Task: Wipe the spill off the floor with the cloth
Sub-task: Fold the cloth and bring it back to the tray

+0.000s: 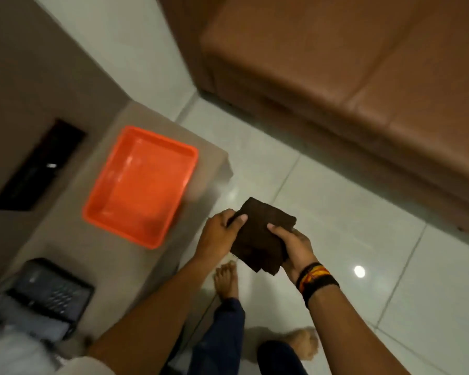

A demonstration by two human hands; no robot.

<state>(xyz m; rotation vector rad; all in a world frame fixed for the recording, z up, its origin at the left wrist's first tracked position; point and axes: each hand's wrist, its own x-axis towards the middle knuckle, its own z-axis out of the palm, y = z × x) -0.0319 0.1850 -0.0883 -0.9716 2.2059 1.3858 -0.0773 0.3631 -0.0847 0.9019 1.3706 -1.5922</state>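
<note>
A folded dark brown cloth is held in front of me, above the pale tiled floor. My left hand grips its left edge, thumb on top. My right hand, with black, yellow and red bands on the wrist, holds its right side from below. I cannot make out a spill on the glossy tiles; only lamp reflections show.
An orange plastic tray lies on a low beige table to the left. A black device with a keypad rests at the table's near end. A brown leather sofa fills the upper right. My bare feet stand on the tiles below.
</note>
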